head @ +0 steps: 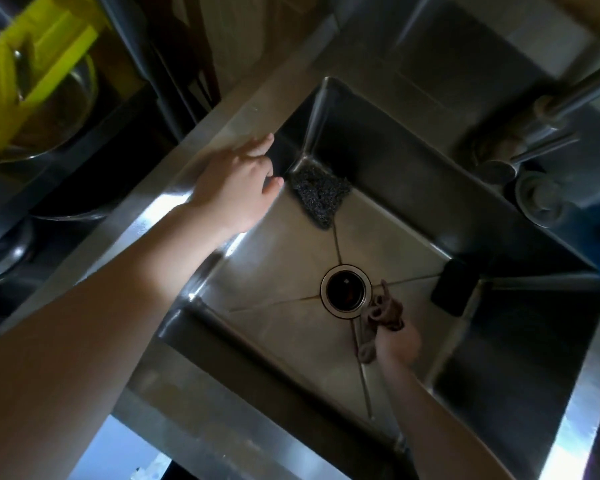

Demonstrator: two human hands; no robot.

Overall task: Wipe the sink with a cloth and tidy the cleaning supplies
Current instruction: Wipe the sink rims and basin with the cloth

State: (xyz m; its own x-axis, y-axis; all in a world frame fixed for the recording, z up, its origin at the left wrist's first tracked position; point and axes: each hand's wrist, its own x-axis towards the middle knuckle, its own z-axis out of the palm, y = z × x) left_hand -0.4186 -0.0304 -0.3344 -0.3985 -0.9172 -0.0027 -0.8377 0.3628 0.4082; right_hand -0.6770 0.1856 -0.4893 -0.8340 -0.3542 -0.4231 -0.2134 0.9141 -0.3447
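Steel sink [378, 140]: left hand [238, 188] spread flat on rim [222, 109], right hand [397, 344] gripping cloth [381, 313].

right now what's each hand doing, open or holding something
Left hand: open, fingers straight, at the sink rim.
Right hand: closed, holding the cloth.

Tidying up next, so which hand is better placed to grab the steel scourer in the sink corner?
Left. The left hand is open at the rim beside the steel scourer; the right hand holds the cloth near the drain.
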